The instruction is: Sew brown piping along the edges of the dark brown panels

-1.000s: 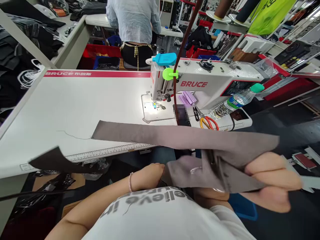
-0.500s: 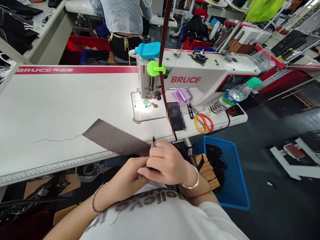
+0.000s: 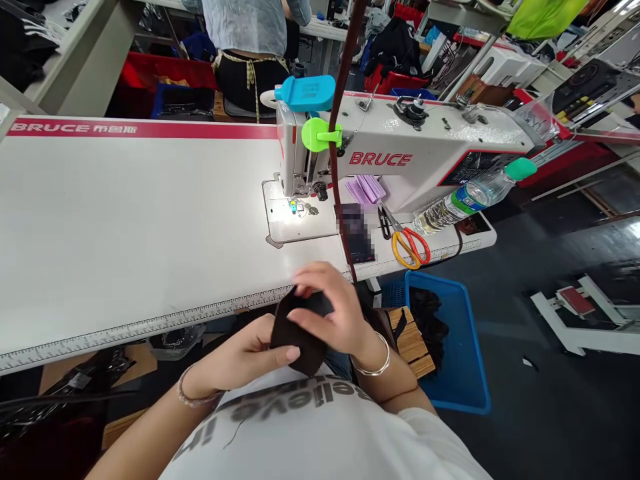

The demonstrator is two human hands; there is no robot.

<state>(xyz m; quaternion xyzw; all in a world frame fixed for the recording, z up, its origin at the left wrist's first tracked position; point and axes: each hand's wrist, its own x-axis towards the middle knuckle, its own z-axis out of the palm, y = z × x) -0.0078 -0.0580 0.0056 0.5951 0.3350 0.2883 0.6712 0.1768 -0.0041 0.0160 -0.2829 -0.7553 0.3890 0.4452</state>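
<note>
A dark brown piece of fabric (image 3: 300,343), bent over on itself, is held in front of my shirt, just off the table's front edge. My left hand (image 3: 255,353) pinches its lower left side, thumb on top and fingers behind. My right hand (image 3: 333,313) is curved over the upper part, fingertips at the top corner and thumb against its face. Part of the cloth is hidden behind the right hand. Beyond my hands stands a white sewing machine (image 3: 385,150), its lamp lighting the needle plate (image 3: 300,227).
On the machine bed lie a phone (image 3: 357,233), lilac folded paper or cloth (image 3: 366,190), orange-and-red-handled scissors (image 3: 410,247) and a water bottle (image 3: 465,200). A dark red strip (image 3: 336,167) hangs before the machine. A blue basket (image 3: 473,353) stands lower right; a person (image 3: 245,33) sits beyond.
The fabric that stretched across the tabletop has been drawn off it and now sits folded up between my hands, darker side showing. My right hand's fingers have spread from a tight grip.
</note>
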